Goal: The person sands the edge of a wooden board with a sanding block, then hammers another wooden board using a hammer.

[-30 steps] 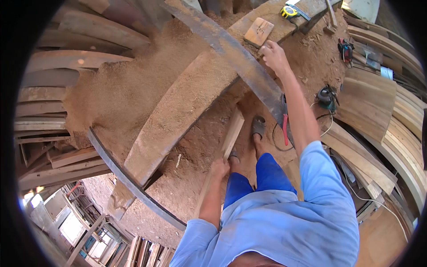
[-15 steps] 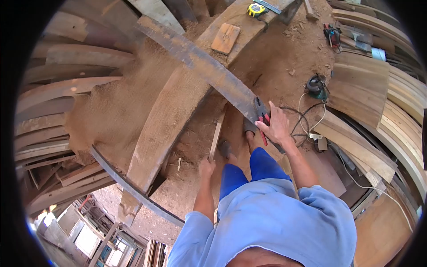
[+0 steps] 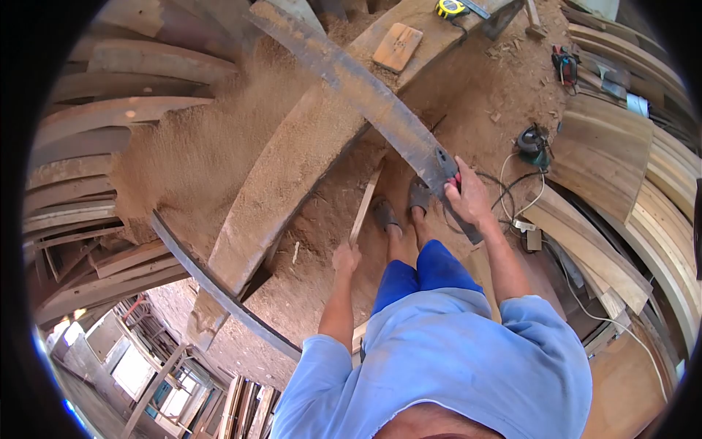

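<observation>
Red-handled pliers (image 3: pixel 444 161) are gripped by the right hand (image 3: pixel 472 197), a wooden strip (image 3: pixel 365 207) by the left hand (image 3: pixel 346 257), pickup seemingly needing steadiness.

the pliers (image 3: pixel 442 156) are dark at the head, red at the handle. the wooden strip (image 3: pixel 366 201) is pale tan; the crossing board (image 3: pixel 365 95) is grey, patched with rusty brown. the wood block (image 3: pixel 398 47) is orange-tan — the tape measure (image 3: pixel 449 9) yellow and black. the shirt (image 3: pixel 468 344) is light blue, the shorts (image 3: pixel 442 269) royal blue — the power saw (image 3: pixel 536 146) black and dark green.
</observation>
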The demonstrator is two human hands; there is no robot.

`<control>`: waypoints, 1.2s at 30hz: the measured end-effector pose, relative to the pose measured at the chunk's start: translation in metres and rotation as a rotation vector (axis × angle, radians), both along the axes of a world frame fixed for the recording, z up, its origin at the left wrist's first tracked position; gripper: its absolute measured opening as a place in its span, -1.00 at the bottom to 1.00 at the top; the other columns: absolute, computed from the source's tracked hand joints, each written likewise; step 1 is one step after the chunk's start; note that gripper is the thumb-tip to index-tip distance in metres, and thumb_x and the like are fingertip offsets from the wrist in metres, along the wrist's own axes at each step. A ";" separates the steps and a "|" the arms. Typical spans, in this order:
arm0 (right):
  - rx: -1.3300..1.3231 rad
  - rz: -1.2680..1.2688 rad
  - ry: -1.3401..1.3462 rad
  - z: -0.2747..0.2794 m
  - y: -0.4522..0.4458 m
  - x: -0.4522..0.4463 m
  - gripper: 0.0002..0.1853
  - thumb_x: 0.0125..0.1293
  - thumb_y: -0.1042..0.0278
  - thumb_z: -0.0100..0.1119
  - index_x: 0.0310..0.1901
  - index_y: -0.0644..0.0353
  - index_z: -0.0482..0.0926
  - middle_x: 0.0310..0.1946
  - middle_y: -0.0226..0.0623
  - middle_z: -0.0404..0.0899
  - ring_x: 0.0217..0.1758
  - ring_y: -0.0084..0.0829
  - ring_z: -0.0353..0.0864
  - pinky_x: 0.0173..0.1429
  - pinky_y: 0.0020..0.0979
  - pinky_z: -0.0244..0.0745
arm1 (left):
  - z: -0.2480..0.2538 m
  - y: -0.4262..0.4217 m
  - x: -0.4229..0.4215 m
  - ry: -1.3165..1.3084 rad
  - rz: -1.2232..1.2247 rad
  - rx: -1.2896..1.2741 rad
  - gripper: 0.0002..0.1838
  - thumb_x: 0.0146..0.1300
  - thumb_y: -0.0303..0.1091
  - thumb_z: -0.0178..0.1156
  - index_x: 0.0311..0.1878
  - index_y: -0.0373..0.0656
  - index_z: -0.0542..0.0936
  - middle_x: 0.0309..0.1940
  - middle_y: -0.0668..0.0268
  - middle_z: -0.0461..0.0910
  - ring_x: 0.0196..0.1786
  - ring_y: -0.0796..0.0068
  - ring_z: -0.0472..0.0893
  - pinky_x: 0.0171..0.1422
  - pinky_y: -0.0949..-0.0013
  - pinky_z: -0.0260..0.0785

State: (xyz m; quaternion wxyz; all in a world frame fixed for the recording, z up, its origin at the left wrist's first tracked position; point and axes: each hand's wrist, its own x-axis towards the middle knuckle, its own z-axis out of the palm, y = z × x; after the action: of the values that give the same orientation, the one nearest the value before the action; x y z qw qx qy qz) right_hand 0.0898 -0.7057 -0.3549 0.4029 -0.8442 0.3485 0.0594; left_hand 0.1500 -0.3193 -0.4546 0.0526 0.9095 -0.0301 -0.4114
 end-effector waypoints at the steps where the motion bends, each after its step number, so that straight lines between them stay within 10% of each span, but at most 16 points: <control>1: -0.002 0.003 0.000 -0.002 -0.003 -0.001 -0.34 0.21 0.19 0.16 0.32 0.31 0.34 -0.14 0.07 0.60 -0.02 0.02 0.61 0.07 -0.08 0.48 | -0.001 0.002 -0.001 0.000 0.003 -0.002 -0.52 0.26 -0.14 0.17 0.19 -0.16 0.52 -0.03 -0.14 0.64 0.09 -0.21 0.60 0.23 -0.05 0.41; 7: -0.093 -0.064 -0.034 0.004 -0.021 0.025 -0.72 0.20 0.32 0.09 -0.14 0.35 0.45 -0.40 0.22 0.60 -0.25 0.22 0.62 -0.10 0.10 0.46 | 0.006 0.002 0.003 0.038 0.039 0.007 -0.48 0.29 -0.07 0.15 0.27 -0.06 0.48 -0.02 -0.06 0.65 0.09 -0.14 0.61 0.20 -0.06 0.44; 25: -0.693 0.173 -0.249 0.018 0.043 0.190 -0.58 0.28 0.22 0.18 0.17 -0.02 0.48 -0.05 -0.04 0.54 0.02 0.09 0.52 0.15 -0.03 0.42 | 0.013 0.079 -0.002 -0.149 0.231 -0.027 -0.56 0.23 -0.16 0.24 0.12 -0.16 0.50 -0.12 -0.16 0.66 -0.02 -0.23 0.64 0.12 -0.09 0.48; 29: 0.000 0.208 -0.060 0.024 0.091 0.151 -0.49 0.28 0.17 0.20 0.22 0.16 0.42 -0.04 0.05 0.61 0.01 0.15 0.58 0.16 0.05 0.43 | 0.011 0.085 0.001 -0.163 0.236 -0.072 -0.54 0.20 -0.17 0.27 0.11 -0.15 0.49 -0.15 -0.14 0.66 -0.03 -0.23 0.63 0.11 -0.10 0.48; 36: 0.373 0.132 0.408 -0.083 0.170 0.117 -0.10 0.26 -0.20 0.25 0.39 0.37 0.21 -0.17 0.07 0.64 -0.28 -0.15 0.71 -0.20 -0.20 0.59 | 0.022 0.079 -0.002 -0.107 0.193 0.017 -0.50 0.16 -0.16 0.30 0.13 -0.12 0.46 -0.13 -0.03 0.67 -0.01 -0.16 0.63 0.14 -0.06 0.48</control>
State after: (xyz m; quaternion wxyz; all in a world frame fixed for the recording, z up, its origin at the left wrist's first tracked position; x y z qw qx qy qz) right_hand 0.2068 -0.5355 -0.4379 0.4682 -0.7470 0.3498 0.3170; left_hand 0.1484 -0.2406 -0.4327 0.0826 0.9292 0.0581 -0.3556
